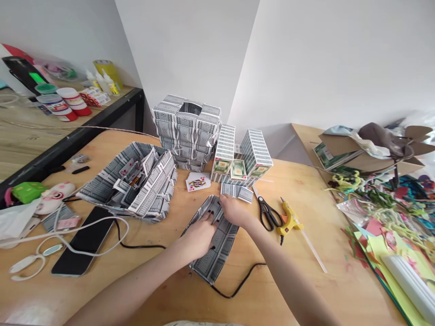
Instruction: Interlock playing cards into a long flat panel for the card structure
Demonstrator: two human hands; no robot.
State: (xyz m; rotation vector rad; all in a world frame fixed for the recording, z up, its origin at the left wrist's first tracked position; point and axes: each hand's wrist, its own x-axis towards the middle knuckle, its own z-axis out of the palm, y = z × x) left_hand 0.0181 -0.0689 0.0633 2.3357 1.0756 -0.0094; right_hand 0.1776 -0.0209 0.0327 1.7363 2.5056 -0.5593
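Observation:
A long shallow tray made of grey-patterned playing cards (pixel 212 269) lies on the table in front of me. My left hand (pixel 202 235) reaches into it, fingers stretched out and dark nails resting on its inner floor. At the far right corner of the tray, my right hand (pixel 233 210) has its fingers curled over the wall, gripping it; part of that grip is hidden. Grey-backed cards (pixel 231 190) lie just beyond the right hand. Face-up playing cards, a queen (pixel 199 182) on top, sit behind the tray.
A larger playing-card basket (pixel 152 197) holding loose cards stands left, with a card-covered bag (pixel 190 131) behind. Stacked card boxes (pixel 226 147), scissors (pixel 268 213) and a yellow glue gun (pixel 289 218) are right. A phone (pixel 83 244) and cables lie left; craft scraps (pixel 384 253) far right.

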